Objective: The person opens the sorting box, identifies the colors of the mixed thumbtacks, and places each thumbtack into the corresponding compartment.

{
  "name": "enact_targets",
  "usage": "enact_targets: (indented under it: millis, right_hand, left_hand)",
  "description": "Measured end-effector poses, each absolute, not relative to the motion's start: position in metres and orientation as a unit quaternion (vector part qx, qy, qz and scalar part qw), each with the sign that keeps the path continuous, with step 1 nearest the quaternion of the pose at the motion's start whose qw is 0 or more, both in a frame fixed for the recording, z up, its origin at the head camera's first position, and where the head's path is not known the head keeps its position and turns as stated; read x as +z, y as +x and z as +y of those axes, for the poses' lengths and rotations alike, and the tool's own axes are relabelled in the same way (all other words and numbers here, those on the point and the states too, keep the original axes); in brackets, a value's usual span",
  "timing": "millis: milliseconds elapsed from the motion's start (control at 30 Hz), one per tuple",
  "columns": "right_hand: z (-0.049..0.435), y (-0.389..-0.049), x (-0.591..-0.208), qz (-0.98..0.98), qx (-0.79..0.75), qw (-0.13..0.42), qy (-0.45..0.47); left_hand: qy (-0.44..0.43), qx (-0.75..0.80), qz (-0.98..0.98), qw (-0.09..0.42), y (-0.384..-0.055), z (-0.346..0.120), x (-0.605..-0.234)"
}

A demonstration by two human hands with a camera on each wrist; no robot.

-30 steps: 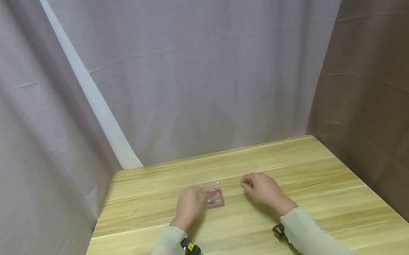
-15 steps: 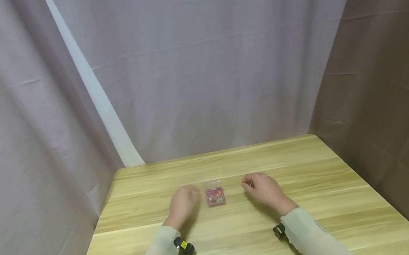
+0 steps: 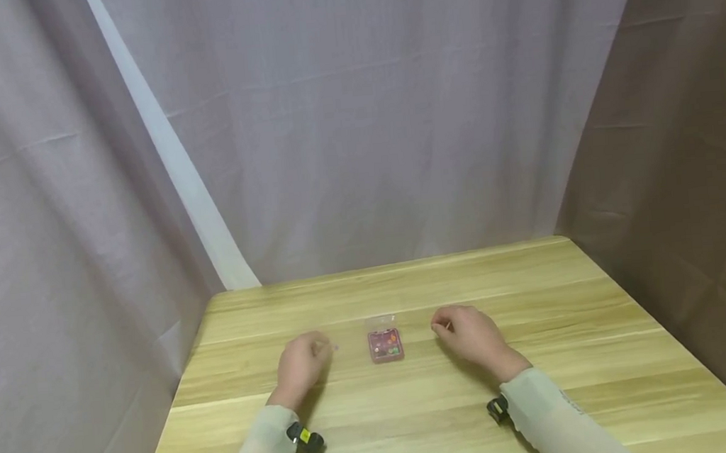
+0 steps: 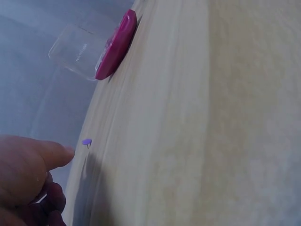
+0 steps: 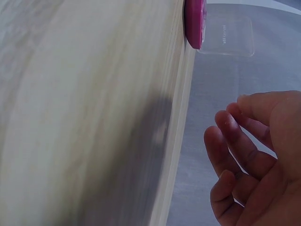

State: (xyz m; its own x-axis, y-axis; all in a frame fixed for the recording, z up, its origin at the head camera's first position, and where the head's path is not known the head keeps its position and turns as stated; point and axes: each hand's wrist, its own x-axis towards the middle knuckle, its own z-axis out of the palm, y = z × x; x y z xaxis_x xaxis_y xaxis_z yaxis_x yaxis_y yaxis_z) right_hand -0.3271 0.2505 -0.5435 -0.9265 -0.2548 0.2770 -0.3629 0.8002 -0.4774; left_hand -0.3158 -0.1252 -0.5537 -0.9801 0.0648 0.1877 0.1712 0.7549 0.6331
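A small purple thumbtack [image 4: 87, 141] with a metal pin shows in the left wrist view, just beyond the thumb tip. A narrow gap parts them; I cannot tell whether it rests on the table. My left hand [image 3: 303, 366] is low over the table, left of a small pink box [image 3: 386, 345]. The box's clear lid [image 4: 75, 51] stands open, and small coloured pieces lie in its compartments, too small to make out. To the right of the box, my right hand [image 3: 474, 338] hangs with loosely curled fingers, thumb and index tips close together, holding nothing.
The wood-grain table [image 3: 404, 422] reaches back to a grey curtain [image 3: 355, 127]. A darker brown curtain [image 3: 684, 158] closes off the right side. Each wrist wears a small black camera [image 3: 306, 438].
My left hand has drawn away from the pink box to the left, and a purple thumbtack now shows at its fingertips. The right hand stays about where it was.
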Motion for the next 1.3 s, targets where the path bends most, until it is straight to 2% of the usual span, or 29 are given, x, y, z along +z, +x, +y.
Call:
enact_targets:
  millis: [700, 1033, 1300]
  right_hand:
    - [0.255, -0.326, -0.543, -0.943, 0.269, 0.107, 0.162]
    - [0.252, -0.326, -0.54, -0.943, 0.271, 0.103, 0.161]
    - [0.248, -0.324, -0.542, -0.942, 0.279, 0.099, 0.16]
  left_hand:
    - [-0.095, -0.307, -0.945, 0.058, -0.325, -0.118, -0.558]
    - [-0.106, -0.299, -0.946, 0.067, -0.324, -0.117, -0.557]
    - [-0.13, -0.295, -0.942, 0.09, -0.321, -0.096, -0.556]
